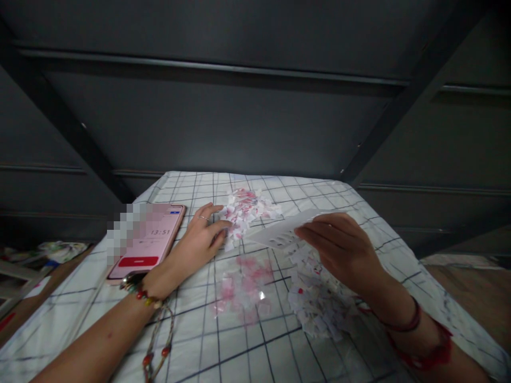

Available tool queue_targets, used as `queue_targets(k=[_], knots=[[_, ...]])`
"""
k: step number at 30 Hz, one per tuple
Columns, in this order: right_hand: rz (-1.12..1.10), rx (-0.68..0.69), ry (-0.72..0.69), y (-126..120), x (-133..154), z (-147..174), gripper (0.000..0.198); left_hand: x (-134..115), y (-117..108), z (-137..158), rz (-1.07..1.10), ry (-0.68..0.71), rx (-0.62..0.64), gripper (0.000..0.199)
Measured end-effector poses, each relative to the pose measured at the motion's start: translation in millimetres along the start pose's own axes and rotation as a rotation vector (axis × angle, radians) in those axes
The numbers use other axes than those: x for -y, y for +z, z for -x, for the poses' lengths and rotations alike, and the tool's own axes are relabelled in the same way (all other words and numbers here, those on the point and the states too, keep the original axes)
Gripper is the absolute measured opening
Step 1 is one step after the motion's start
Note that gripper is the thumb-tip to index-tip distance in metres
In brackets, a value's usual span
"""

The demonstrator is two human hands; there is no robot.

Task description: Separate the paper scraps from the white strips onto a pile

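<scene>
My left hand (206,230), with a ring on one finger, rests at the left edge of a pile of small white and pink paper pieces (244,205). Its thumb and fingers are apart, and I see nothing held between them. My right hand (346,247) pinches a thin white card with a row of cut-out holes (281,234), tilted above the cloth. Below that card lies a second pile of white paper bits (319,303), partly hidden by my right hand. Clear and pink plastic squares (247,287) are scattered between my two forearms.
A pink-cased phone (146,247) showing a timer lies left of my left wrist. The table has a white cloth with dark grid lines (239,359). A dark panelled wall (223,122) rises directly behind it. Cluttered items (59,251) are low at the left.
</scene>
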State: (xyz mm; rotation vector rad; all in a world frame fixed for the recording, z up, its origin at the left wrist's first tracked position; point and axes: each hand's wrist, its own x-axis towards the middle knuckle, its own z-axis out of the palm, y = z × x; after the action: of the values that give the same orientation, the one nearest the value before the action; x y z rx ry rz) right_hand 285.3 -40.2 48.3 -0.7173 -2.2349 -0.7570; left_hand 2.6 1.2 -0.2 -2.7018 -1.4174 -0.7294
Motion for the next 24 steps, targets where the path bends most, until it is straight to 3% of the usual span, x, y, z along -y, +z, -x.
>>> queue_targets(k=[10, 17, 24], knots=[[-0.009, 0.073, -0.057, -0.7, 3.0, -5.1, 0.025, -0.4, -0.8, -0.4, 0.008, -0.020, 0.011, 0.028], [0.009, -0.020, -0.016, 5.5, 3.1, -5.4, 0.030, 0.2, 1.5, 0.0, 0.012, -0.016, 0.010, 0.027], [-0.008, 0.061, -0.038, 4.1, 4.8, -6.8, 0.029, 0.6, 0.2, -0.4, 0.013, -0.005, 0.000, 0.027]])
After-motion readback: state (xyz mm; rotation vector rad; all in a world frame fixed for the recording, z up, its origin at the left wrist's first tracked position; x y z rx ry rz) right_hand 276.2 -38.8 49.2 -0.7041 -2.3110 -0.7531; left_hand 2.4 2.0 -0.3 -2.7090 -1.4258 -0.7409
